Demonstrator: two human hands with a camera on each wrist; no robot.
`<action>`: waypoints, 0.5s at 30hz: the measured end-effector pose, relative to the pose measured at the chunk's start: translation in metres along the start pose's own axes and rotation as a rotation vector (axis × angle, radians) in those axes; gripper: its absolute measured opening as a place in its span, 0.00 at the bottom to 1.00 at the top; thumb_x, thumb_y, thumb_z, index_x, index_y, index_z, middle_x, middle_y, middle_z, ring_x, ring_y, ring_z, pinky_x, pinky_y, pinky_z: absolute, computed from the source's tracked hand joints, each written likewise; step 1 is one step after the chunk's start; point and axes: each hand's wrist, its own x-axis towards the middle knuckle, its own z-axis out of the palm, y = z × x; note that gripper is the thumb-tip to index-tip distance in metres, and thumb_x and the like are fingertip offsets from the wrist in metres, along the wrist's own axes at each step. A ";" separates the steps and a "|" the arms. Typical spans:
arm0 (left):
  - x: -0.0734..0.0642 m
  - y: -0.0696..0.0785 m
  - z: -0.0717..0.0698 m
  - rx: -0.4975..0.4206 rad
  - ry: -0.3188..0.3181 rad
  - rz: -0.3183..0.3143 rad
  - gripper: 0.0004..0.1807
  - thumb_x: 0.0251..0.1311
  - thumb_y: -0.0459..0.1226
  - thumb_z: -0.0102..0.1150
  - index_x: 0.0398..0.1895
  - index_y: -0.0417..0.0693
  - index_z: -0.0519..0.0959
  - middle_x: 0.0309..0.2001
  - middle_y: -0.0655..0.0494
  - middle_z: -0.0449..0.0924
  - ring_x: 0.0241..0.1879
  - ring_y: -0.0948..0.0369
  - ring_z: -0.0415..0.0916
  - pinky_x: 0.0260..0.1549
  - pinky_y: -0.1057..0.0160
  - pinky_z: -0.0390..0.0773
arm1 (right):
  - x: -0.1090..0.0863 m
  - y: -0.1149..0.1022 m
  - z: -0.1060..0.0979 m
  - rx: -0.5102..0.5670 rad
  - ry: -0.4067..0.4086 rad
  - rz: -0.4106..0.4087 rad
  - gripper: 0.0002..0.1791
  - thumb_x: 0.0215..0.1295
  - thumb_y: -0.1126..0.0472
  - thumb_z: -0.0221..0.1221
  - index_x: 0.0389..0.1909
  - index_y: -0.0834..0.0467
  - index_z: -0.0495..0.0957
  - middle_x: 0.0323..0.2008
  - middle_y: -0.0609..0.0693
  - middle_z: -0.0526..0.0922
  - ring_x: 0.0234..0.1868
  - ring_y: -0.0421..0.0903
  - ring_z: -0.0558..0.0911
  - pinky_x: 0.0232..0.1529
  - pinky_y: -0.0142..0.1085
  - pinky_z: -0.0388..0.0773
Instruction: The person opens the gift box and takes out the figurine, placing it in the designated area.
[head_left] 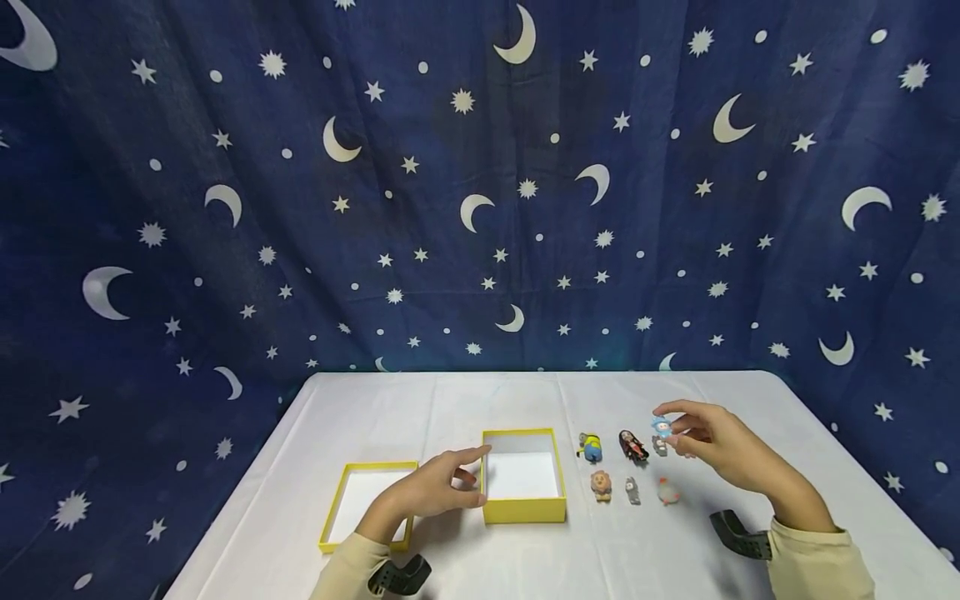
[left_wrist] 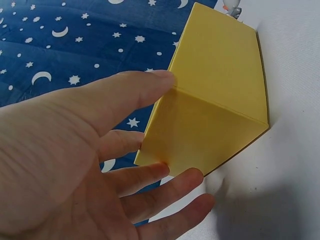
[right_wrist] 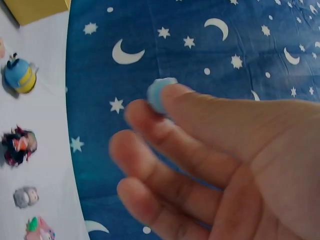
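My right hand (head_left: 723, 446) pinches a small light-blue figurine (head_left: 662, 427) between thumb and fingertips, above the right side of the table. In the right wrist view, thumb and fingers mostly cover the blue figurine (right_wrist: 159, 95). Beside the open yellow box (head_left: 524, 510), white inside, is my left hand (head_left: 438, 485). Its fingers are spread and loosely extended along the box's left wall. In the left wrist view, the thumb of the left hand (left_wrist: 100, 150) touches the edge of the yellow box (left_wrist: 215, 65) near a corner, with fingertips at its side.
A yellow-rimmed lid (head_left: 352, 500) lies left of the box, partly behind the left hand. Right of the box stand a yellow-and-blue figurine (head_left: 591, 447), a dark-dressed figurine (head_left: 633, 447), a lion figurine (head_left: 601, 485), a grey figurine (head_left: 632, 491) and a pale figurine (head_left: 667, 492).
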 end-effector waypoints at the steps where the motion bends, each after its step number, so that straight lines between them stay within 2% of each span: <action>1: 0.000 0.000 0.000 0.005 0.000 0.000 0.42 0.63 0.41 0.67 0.78 0.42 0.60 0.77 0.45 0.62 0.58 0.52 0.79 0.54 0.53 0.81 | -0.001 0.002 -0.001 -0.003 -0.016 0.007 0.21 0.68 0.70 0.61 0.61 0.68 0.74 0.42 0.58 0.86 0.32 0.32 0.80 0.32 0.33 0.80; 4: 0.000 -0.001 0.000 0.013 0.003 0.006 0.42 0.63 0.41 0.67 0.77 0.41 0.60 0.77 0.45 0.62 0.58 0.52 0.80 0.54 0.52 0.81 | -0.003 0.008 -0.004 -0.023 -0.040 0.025 0.21 0.67 0.70 0.62 0.60 0.68 0.74 0.42 0.58 0.85 0.34 0.32 0.81 0.35 0.32 0.80; 8: 0.000 0.000 0.000 0.007 0.007 0.005 0.42 0.63 0.40 0.68 0.77 0.41 0.61 0.77 0.45 0.62 0.58 0.52 0.80 0.54 0.53 0.81 | -0.005 0.017 -0.008 -0.026 -0.100 0.042 0.21 0.66 0.72 0.60 0.59 0.70 0.73 0.36 0.52 0.83 0.34 0.31 0.80 0.34 0.30 0.78; 12: -0.001 0.001 0.000 0.010 0.002 -0.004 0.42 0.63 0.40 0.68 0.77 0.41 0.61 0.77 0.45 0.62 0.58 0.52 0.79 0.50 0.61 0.81 | -0.007 0.028 -0.011 0.019 -0.197 0.028 0.19 0.65 0.75 0.58 0.56 0.75 0.72 0.31 0.47 0.81 0.30 0.32 0.79 0.31 0.30 0.76; 15: -0.001 0.001 -0.001 0.015 0.004 -0.007 0.42 0.63 0.40 0.68 0.77 0.41 0.61 0.76 0.44 0.63 0.57 0.52 0.79 0.48 0.64 0.81 | -0.007 0.037 -0.012 0.045 -0.226 0.017 0.18 0.66 0.74 0.58 0.55 0.76 0.72 0.31 0.47 0.83 0.30 0.32 0.78 0.31 0.30 0.76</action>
